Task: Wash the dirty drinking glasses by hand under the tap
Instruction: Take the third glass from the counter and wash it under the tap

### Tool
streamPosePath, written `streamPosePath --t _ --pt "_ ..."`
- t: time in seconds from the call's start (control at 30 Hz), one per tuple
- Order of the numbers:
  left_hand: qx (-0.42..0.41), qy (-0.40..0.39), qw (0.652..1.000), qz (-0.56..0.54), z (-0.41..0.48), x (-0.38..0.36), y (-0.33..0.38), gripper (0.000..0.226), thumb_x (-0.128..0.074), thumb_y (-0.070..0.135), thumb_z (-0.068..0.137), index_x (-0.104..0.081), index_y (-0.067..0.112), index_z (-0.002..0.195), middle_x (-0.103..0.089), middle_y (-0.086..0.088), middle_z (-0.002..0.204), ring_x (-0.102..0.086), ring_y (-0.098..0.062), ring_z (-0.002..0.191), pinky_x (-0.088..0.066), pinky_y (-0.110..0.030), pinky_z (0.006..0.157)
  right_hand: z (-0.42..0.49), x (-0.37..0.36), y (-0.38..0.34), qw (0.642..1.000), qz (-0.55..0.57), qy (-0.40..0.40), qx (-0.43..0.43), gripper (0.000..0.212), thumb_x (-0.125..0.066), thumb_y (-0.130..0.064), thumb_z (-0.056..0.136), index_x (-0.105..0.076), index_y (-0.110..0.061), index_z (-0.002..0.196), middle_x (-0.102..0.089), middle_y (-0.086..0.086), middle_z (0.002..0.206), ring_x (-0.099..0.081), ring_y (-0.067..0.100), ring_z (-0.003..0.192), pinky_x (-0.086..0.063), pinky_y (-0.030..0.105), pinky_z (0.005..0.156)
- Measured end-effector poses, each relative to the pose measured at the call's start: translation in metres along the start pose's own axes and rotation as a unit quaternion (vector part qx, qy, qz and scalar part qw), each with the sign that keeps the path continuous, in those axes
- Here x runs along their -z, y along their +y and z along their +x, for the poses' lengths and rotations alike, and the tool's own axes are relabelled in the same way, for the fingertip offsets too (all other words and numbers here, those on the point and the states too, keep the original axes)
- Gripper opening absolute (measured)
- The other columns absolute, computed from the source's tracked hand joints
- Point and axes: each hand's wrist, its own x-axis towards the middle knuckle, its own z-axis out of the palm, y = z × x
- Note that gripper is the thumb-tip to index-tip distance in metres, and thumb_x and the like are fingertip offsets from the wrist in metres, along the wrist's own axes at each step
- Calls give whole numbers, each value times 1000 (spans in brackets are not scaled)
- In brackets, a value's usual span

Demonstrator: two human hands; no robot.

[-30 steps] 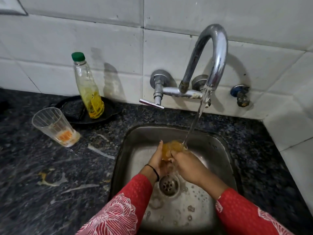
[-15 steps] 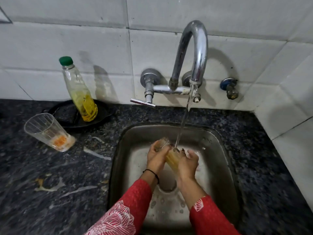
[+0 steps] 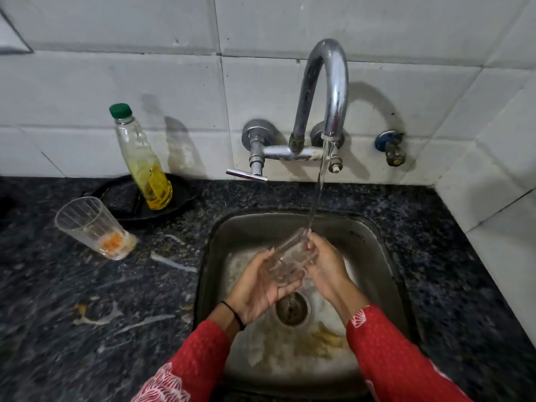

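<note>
Left hand (image 3: pixel 258 288) fingers (image 3: pixel 285 287) cupped under the base of a clear glass (image 3: pixel 290 259), gripping it. Right hand (image 3: pixel 326 265) fingers wrapped round its upper side near the rim, also gripping. Glass was tilted, mouth up toward the stream, held over the sink (image 3: pixel 374 236) above the drain (image 3: pixel 291 310). Water stream (image 3: pixel 317 192) from the tap (image 3: pixel 327 91) landed right at the rim. Yellowish residue sat on the sink floor near the front. Second glass (image 3: pixel 92 227) stood on the dark tabletop (image 3: pixel 87 329) well left of the sink, orange dregs in the bottom. Behind it, a green-capped bottle (image 3: pixel 145 163) with yellow liquid stood on a black plate (image 3: pixel 121 198). Wet smears on the tabletop.
</note>
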Motion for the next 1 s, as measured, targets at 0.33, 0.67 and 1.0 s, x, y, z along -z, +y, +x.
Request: streamPosePath --t 0.33,0.67,1.0 --pt "-67 107 907 402 1 -7 3 48 -70 8 82 -48 10 125 -61 -15 108 -62 -11 67 -51 -19 54 -7 -12 -36 899 -408 -83 133 23 -63 -21 90 -66 -14 68 -65 5 71 -60 15 71 -46 27 74" --pt "63 -6 987 149 -1 -32 25 25 -66 22 81 -64 15 105 -71 -8 96 -70 -23 79 -59 -43 73 -11 -11 -45 941 -267 -172 118 30 -63 -18 89 -62 -8 61 -60 6 58 -57 15 54 -49 28 62" --pt "24 8 983 184 2 -43 26 26 -70 25 82 -64 15 106 -66 -12 96 -66 -25 77 -58 -43 71 -7 -15 -42 960 -204 -159 109 23 -72 -29 77 -71 -7 71 -65 6 62 -61 21 63 -50 35 67"
